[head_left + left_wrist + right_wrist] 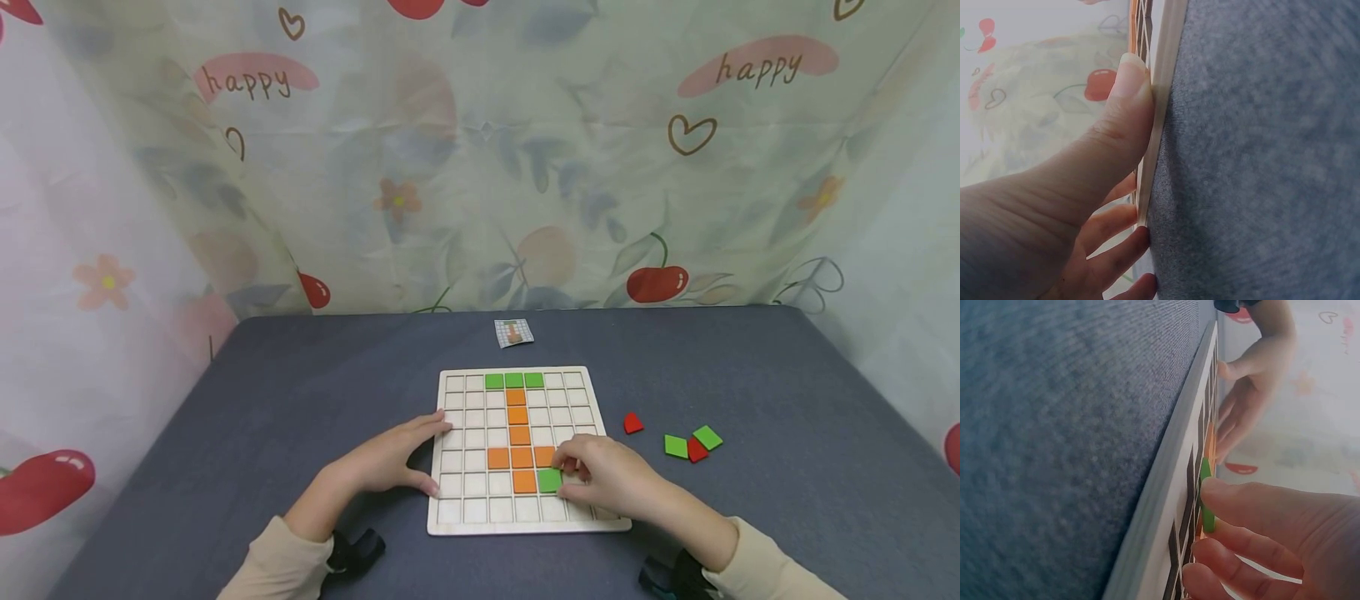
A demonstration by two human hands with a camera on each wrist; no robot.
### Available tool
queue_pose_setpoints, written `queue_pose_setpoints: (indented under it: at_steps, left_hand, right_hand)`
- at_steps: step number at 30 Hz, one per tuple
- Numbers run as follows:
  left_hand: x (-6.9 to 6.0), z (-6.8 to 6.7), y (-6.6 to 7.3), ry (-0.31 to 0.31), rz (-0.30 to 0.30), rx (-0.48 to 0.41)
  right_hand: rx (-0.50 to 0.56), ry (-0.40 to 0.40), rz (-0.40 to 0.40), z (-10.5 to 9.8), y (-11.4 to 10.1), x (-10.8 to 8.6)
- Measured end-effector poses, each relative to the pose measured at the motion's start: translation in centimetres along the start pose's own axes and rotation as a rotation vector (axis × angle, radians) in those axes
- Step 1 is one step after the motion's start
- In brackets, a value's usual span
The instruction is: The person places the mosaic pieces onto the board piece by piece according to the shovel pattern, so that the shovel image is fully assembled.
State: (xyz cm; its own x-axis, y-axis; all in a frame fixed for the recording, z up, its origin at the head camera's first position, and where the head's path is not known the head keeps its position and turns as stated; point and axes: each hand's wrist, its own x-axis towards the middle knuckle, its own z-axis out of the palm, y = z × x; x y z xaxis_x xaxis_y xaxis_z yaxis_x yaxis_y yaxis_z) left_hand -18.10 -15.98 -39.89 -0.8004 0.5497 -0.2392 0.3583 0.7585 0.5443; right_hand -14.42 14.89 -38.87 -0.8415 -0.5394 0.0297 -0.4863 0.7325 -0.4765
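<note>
The step in hand looks like putting a green tile (549, 481) in its square. It is at about 5 o'clock from the middle of the white board (481, 528), just beside the lowest orange tile (524, 482). The right hand (609, 475) is nearly closed, with thumb and fingertips pinching the green tile. The left hand (396, 457) is loosely spread at the board's 9 o'clock side, its thumb and fingertips touching the edge. It seems to help the board stay put.

The next move seems to call for lining the green tile up with the thin lines, then a soft push down. It could bump the tiles next to it.

From above, you can see the little card (513, 333) past the board at 12 o'clock, and the loose tiles (676, 447) out at 3 o'clock. The wrist views don't show those. The right wrist view shows the thumb against the green tile from low down. I can't tell if it lies flat. The left wrist view shows that thumb on the rim, but no green tile.
</note>
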Motion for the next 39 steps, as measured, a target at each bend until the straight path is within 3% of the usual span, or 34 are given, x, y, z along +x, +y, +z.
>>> queue_pose_setpoints:
  at_steps: [12,17,26,33,39]
  left_hand:
    - [0.0,0.1,-0.1,0.0,-0.003,0.006]
    - [0.1,0.1,-0.1,-0.002,-0.007,0.005]
    - [0.2,0.1,-0.2,-0.003,-0.006,0.004]
    - [0.2,0.1,-0.2,-0.003,0.0,-0.006]
    - [0.2,0.1,-0.2,0.002,0.001,-0.004]
  right_hand:
    - [0.003,0.009,-0.003,0.0,0.0,0.0]
    - [0.042,0.006,0.011,-0.9,0.7,-0.1]
    - [0.035,0.078,0.088,-4.8,4.8,-1.0]
    - [0.045,0.002,0.174,-6.8,8.2,-2.3]
    - [0.044,-0.057,0.187,-7.5,10.1,-2.9]
